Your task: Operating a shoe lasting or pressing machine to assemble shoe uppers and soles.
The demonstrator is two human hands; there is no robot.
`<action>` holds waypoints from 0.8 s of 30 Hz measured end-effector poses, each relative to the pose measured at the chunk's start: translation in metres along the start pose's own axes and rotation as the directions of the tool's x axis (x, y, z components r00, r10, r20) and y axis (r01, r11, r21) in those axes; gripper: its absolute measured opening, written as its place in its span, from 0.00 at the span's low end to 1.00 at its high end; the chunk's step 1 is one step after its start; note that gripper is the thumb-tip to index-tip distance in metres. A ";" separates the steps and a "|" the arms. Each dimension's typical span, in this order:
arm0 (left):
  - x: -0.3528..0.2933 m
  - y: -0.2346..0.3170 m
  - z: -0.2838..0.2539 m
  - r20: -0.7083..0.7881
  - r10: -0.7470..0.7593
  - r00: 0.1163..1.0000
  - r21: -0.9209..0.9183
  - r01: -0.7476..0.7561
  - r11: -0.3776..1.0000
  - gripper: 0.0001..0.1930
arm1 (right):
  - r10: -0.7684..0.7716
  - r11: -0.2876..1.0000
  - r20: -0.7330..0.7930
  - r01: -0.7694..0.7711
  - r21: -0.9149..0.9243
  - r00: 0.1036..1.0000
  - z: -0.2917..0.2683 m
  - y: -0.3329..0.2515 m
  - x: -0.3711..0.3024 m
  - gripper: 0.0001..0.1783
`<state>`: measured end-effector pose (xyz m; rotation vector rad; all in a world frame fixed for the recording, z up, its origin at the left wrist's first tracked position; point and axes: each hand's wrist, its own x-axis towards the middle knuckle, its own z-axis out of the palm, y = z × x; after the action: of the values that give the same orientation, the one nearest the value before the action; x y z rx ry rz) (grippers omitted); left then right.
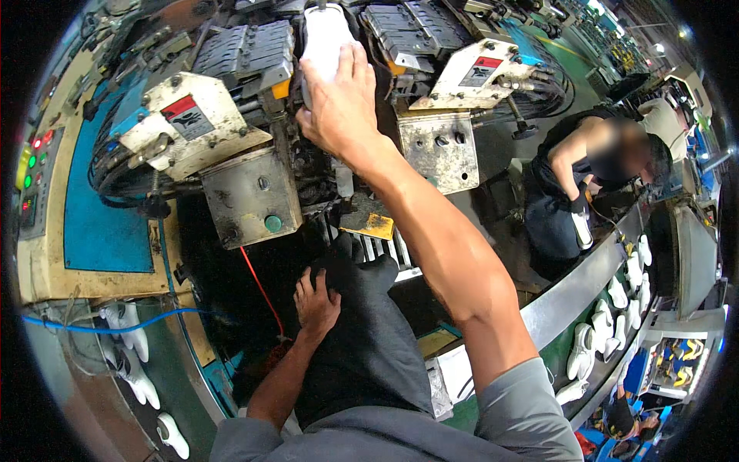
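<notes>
My right hand reaches far forward and grips the near end of a white shoe, its fingers lying along the top. The shoe sits between the two dark jaw blocks of a machine; its underside is hidden. My left hand is beside my thigh in dark trousers, fingers apart, holding nothing. Below the shoe, a yellow-topped pedal or plate shows near my feet. A green button sits on the machine's left metal plate.
Left stands a control panel with lit buttons. White shoes lie on a green belt at lower left, and more white shoes line a belt at right. A co-worker sits at right holding a white shoe. Hoses loop beside the machine.
</notes>
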<state>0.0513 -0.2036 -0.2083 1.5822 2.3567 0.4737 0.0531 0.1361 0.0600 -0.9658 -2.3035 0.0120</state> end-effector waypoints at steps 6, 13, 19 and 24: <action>0.004 0.004 0.005 0.050 -0.015 0.999 0.012 0.015 1.000 0.34 | 0.029 1.000 0.008 -0.029 0.006 1.000 -0.017 -0.004 0.015 0.44; 0.002 0.004 0.004 0.030 0.022 0.999 0.077 -0.025 0.997 0.34 | 0.023 0.992 -0.029 -0.019 0.127 0.999 -0.017 0.008 0.023 0.41; -0.005 0.001 -0.004 0.047 -0.058 0.997 -0.047 0.060 0.997 0.32 | 0.028 0.889 -0.148 0.043 0.457 0.989 -0.038 0.004 -0.146 0.32; -0.001 0.019 0.009 0.092 -0.021 0.996 -0.030 0.024 0.999 0.32 | 0.562 0.818 0.012 -0.557 0.142 0.827 -0.086 0.026 -0.507 0.26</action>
<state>0.0712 -0.1972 -0.2092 1.5284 2.2864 0.4214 0.3868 -0.1911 -0.1562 -1.5213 -1.8776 0.3977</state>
